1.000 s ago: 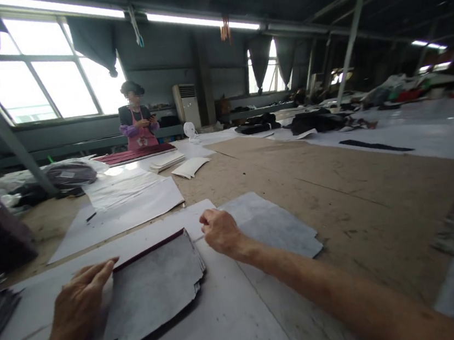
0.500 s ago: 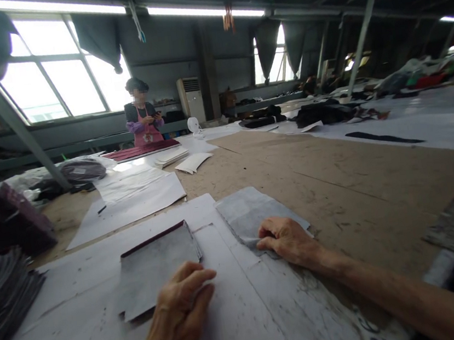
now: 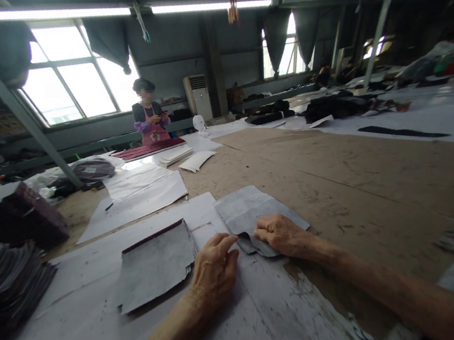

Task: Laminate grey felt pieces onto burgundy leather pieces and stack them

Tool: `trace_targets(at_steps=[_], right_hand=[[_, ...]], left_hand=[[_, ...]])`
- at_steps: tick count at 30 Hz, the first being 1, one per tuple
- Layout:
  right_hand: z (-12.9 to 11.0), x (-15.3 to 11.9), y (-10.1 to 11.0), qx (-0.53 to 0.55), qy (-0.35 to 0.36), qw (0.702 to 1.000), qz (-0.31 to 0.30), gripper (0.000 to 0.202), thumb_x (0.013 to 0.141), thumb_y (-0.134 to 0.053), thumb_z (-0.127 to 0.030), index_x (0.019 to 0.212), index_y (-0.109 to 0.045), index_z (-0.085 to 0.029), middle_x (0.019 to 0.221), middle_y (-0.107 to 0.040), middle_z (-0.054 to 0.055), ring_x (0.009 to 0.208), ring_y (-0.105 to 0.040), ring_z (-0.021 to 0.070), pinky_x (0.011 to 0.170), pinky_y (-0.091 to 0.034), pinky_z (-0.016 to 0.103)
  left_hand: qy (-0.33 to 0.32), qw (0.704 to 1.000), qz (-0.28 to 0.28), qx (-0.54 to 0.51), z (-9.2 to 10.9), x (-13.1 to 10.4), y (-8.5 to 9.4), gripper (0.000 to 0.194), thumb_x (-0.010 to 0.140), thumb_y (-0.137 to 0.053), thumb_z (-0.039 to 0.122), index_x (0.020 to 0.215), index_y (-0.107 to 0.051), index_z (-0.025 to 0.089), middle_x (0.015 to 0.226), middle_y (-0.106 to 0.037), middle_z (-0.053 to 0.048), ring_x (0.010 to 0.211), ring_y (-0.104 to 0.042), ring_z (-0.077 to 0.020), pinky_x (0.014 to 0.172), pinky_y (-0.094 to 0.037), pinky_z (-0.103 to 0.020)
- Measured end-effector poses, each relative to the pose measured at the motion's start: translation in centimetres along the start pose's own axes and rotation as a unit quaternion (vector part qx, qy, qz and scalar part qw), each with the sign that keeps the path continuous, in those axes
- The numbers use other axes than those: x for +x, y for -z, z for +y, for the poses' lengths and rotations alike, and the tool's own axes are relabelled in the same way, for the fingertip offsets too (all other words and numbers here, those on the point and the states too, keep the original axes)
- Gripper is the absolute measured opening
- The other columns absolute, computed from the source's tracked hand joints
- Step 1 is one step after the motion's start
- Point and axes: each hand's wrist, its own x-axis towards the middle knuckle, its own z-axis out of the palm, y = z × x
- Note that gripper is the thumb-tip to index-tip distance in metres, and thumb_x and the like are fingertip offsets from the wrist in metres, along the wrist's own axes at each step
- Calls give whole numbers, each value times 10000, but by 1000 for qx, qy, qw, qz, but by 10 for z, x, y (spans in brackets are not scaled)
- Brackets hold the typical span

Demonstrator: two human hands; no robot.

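My right hand (image 3: 281, 236) pinches the near edge of a grey fabric piece (image 3: 252, 205) on the right-hand pile. That edge is lifted and curled, with a dark gap beneath it. My left hand (image 3: 217, 265) is close by on the left, its fingers stretched toward the raised edge and the thumb apart. Whether its fingertips touch the edge I cannot tell. Beside my left wrist, a second grey fabric pile (image 3: 156, 267) lies flat on white paper (image 3: 84, 320), with a dark red strip (image 3: 152, 237) along its far edge.
A tall stack of dark pieces (image 3: 14, 290) stands at the left, before a dark maroon block (image 3: 21, 217). White sheets (image 3: 140, 202) lie farther back. Brown board (image 3: 335, 178) covers the table to the right. A person (image 3: 151, 116) in a pink apron stands across the table, holding a phone.
My left hand has moved right and forward, from the left pile to the right pile's edge. The edge in my right hand is now raised higher. The view has shifted slightly.
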Motion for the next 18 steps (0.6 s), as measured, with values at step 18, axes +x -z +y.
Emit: trace_targets(at_steps=[18], right_hand=[[29, 3, 38, 170, -90, 981, 36, 325, 899, -438, -408, 985, -558, -118, 888, -575, 23, 745, -575, 144, 644, -488, 287]], left_hand=[[47, 989, -15, 140, 9, 22, -18, 270, 850, -383, 243, 1079, -512, 180, 1191, -522, -134, 1001, -556, -278, 811, -458, -385]])
